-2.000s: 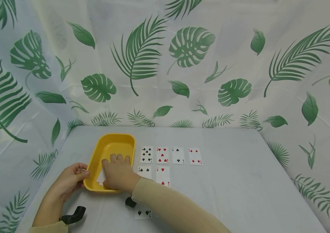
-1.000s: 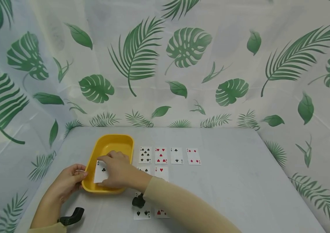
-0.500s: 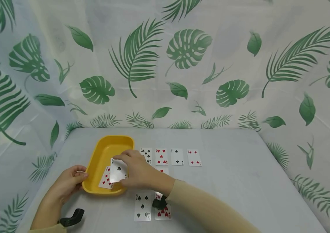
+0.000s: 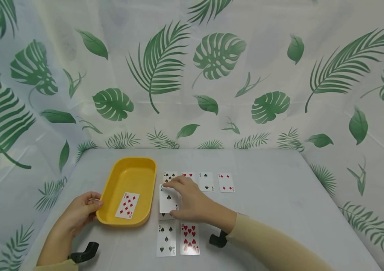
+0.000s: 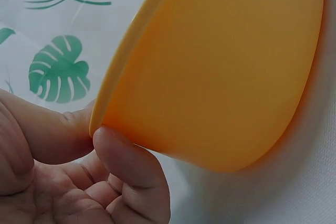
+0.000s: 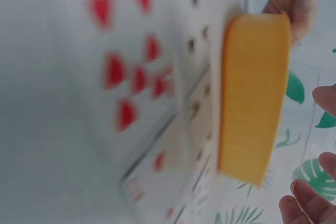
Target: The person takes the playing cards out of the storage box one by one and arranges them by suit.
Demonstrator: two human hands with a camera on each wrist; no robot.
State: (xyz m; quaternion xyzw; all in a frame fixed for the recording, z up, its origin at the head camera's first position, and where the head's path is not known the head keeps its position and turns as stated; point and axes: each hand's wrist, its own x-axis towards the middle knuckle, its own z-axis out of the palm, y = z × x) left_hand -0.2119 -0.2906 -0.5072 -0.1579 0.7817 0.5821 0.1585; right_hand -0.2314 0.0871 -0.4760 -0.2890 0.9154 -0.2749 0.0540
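My left hand (image 4: 80, 210) pinches the near-left rim of a yellow tray (image 4: 134, 175); the left wrist view has the thumb and a finger (image 5: 131, 166) on either side of that rim. Inside the tray lies a diamonds playing card (image 4: 128, 205), face up. To the right of it, my right hand (image 4: 195, 201) holds an ace of clubs (image 4: 167, 199) by its edges between thumb and fingers. This ace overlaps a spades card (image 4: 166, 216) in the head view. Seen from the right wrist, the held card (image 6: 306, 145) shows as a thin edge.
Face-up cards stand in rows right of the tray. At the back are a seven of spades (image 4: 169, 176), a partly covered hearts card, a two of clubs (image 4: 207, 182) and a diamonds card (image 4: 226, 183). In front are a five of spades (image 4: 166, 240) and a hearts card (image 4: 190, 239).
My right hand has picked the ace of clubs out of the tray and carried it right, past the rim. The diamonds card has come into view. My left hand stays on the rim.
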